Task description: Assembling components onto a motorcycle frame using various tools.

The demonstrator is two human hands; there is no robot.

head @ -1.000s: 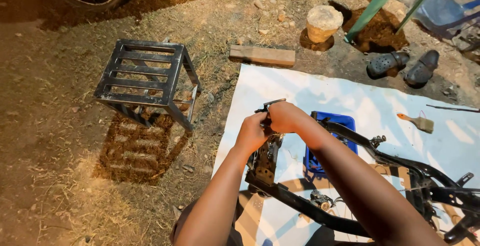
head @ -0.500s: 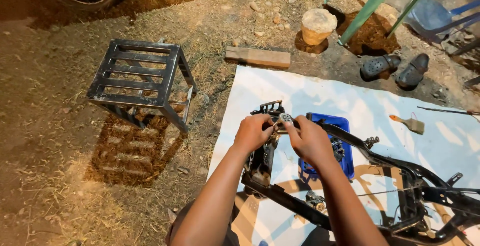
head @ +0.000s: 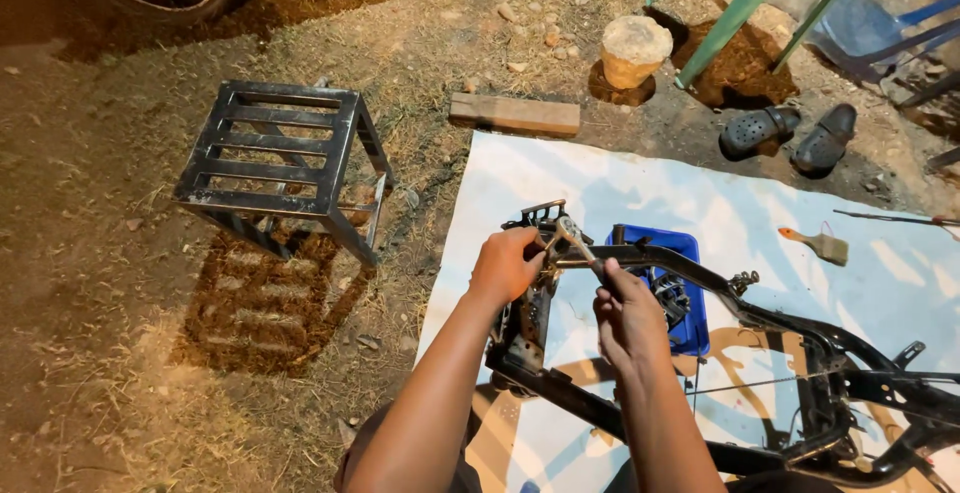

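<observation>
The left hand [head: 507, 265] is closing around the front end of the black metal frame [head: 760, 318]. The right hand [head: 628, 315] is gripping a slim metal tool [head: 578, 243], its fingers wrapping the handle, above the blue tray [head: 692, 331].

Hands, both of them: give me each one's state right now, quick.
Left hand: closed around the front end of the black metal frame.
Right hand: closed on a slim metal tool angled toward that frame end.

the black frame [head: 800, 333] runs off the picture's right and bottom edges.
</observation>
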